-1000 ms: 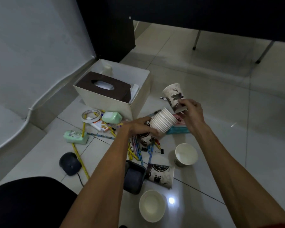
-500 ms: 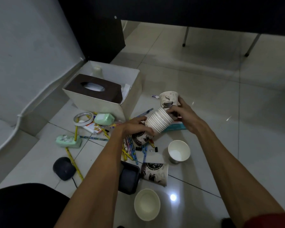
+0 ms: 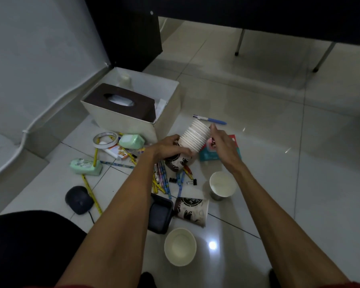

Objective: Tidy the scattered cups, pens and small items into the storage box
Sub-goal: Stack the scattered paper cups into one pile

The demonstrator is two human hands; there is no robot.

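My left hand [image 3: 170,147] grips the lower part of a tilted stack of paper cups [image 3: 193,137], rims pointing up and right. My right hand [image 3: 221,145] rests flat against the stack's open end, fingers straight, holding nothing. The white storage box [image 3: 164,123] stands just behind on the floor, with a brown tissue box [image 3: 123,102] inside. Loose cups remain on the tiles: one upright [image 3: 222,185], one upright near me [image 3: 180,246], one printed cup on its side [image 3: 191,209]. Pens and pencils [image 3: 161,181] lie under my left wrist; a blue pen [image 3: 210,119] lies beyond the stack.
A tape roll [image 3: 105,139], green packs [image 3: 131,140] [image 3: 85,166], a black mouse [image 3: 79,199], a black tray [image 3: 160,217], binder clips [image 3: 191,181] and a teal packet [image 3: 208,155] litter the floor. The wall runs along the left; dark furniture stands behind the box.
The single printed cup my right hand held has been pushed into the stack. My right hand has let go and now lies flat on the stack's end.
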